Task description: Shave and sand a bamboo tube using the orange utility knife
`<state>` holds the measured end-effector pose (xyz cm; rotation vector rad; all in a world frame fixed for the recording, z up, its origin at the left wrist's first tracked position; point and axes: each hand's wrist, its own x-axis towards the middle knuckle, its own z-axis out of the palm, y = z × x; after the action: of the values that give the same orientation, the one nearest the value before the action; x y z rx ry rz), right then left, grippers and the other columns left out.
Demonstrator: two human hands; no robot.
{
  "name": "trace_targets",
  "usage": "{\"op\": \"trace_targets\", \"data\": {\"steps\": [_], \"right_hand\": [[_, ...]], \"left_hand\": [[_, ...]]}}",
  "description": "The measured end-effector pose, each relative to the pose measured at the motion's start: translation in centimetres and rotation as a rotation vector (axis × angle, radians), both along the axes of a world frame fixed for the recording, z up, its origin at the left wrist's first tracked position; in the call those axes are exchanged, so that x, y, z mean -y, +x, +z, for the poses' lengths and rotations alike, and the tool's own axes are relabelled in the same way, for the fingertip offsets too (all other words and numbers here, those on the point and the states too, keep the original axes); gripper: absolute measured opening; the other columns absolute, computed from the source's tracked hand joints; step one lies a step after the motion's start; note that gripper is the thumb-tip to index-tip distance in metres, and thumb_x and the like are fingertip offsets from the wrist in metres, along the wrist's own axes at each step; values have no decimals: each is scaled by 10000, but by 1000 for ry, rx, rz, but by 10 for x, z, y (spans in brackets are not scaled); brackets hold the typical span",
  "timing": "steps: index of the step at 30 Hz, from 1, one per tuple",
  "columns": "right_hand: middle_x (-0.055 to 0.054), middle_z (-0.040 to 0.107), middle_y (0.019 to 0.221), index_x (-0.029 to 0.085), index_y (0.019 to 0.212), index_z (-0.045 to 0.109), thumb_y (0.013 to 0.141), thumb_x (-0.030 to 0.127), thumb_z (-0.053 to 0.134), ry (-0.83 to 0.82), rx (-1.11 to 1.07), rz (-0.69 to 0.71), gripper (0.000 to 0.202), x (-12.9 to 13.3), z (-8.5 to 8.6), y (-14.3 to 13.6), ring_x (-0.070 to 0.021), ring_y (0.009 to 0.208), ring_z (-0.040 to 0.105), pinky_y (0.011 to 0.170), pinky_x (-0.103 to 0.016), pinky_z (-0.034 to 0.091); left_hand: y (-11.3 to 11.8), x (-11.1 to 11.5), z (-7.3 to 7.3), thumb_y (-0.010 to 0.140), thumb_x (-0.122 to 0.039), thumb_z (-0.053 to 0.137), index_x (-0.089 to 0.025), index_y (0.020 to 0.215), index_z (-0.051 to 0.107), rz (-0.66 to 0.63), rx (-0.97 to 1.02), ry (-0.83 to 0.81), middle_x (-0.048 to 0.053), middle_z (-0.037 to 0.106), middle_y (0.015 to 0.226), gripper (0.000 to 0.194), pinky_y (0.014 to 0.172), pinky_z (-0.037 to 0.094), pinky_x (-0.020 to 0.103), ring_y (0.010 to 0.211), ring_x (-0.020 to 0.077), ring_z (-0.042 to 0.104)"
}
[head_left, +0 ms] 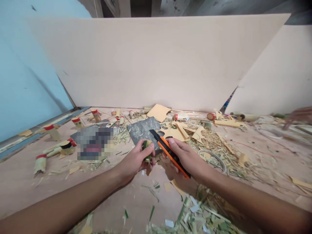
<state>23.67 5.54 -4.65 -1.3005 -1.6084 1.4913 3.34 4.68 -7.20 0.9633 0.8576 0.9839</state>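
My left hand [136,161] pinches a short green bamboo piece [147,147] between thumb and fingers, held upright above the floor. My right hand [186,156] grips an orange and black utility knife [170,152], its black tip pointing up and left, close beside the bamboo piece. Whether the blade touches the bamboo is not clear. Both hands hover over a wooden board floor [36,191] strewn with shavings.
A dark grey stone slab [143,130] lies just beyond the hands. Several red-taped bamboo tubes [52,131] stand at left. Cut cardboard shapes [179,131], straw-like shavings [219,143] and a shavings pile [202,214] surround me. Large boards [156,61] lean behind. Another person's hand [298,117] shows at the right edge.
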Motion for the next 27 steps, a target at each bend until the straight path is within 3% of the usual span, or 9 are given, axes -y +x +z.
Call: {"op": "trace_targets", "data": {"steps": [4,6,10,13,19,23,27], "right_hand": [[73,498,592,217,1041,597,961,432,605,13,-83,22,230,-1,5,-1,-111,479,452,463,-223,358],[72,507,657,205,1114,582,922,344,662,60,-109,97,250,-1,6,-2,-105,547,461,523,-224,374],[82,452,686,201,1131,556,946,499,650,78,-197,224,364,1,2,-3,-94,547,373,523,-231,360],[91,420,701,213,1174,544,937,561,661,63,-209,204,436,2,-1,-3,-79,522,323,484,-217,317],[29,537,751,204,1138,624,1050,600,442,357,59,131,444,-1,0,1,-123,625,490,569,-249,397],[-35,676,945,201,1143,628,1055,515,494,616,324,141,352,-3,1,5,-178,831,607,743,-297,442],[-50,713,970,189,1235,596,1057,462,500,714,487,195,340,-6,3,10,-189,814,642,732,-300,442]], "left_hand": [[0,-1,-1,949,-477,690,-233,965,454,-15,-11,-11,-44,558,812,340,475,475,228,578,103,546],[0,-1,-1,923,-471,723,-231,967,454,-16,-9,-14,-46,557,820,363,454,454,219,568,95,524],[-1,-1,0,891,-477,753,-223,960,461,-29,-5,-1,-39,575,829,393,454,450,215,573,87,510],[0,-1,0,894,-505,746,-230,958,450,-43,-19,0,-55,558,723,410,435,425,217,535,98,497],[0,-2,-5,840,-564,796,-224,975,456,-53,-56,33,-70,551,619,499,446,412,210,512,99,475],[-1,0,-4,823,-596,799,-195,959,502,-83,-90,45,-52,575,623,518,458,419,209,503,89,481],[-1,0,-2,799,-628,805,-186,933,512,-92,-110,38,-34,610,657,547,474,436,211,514,86,502]]}}
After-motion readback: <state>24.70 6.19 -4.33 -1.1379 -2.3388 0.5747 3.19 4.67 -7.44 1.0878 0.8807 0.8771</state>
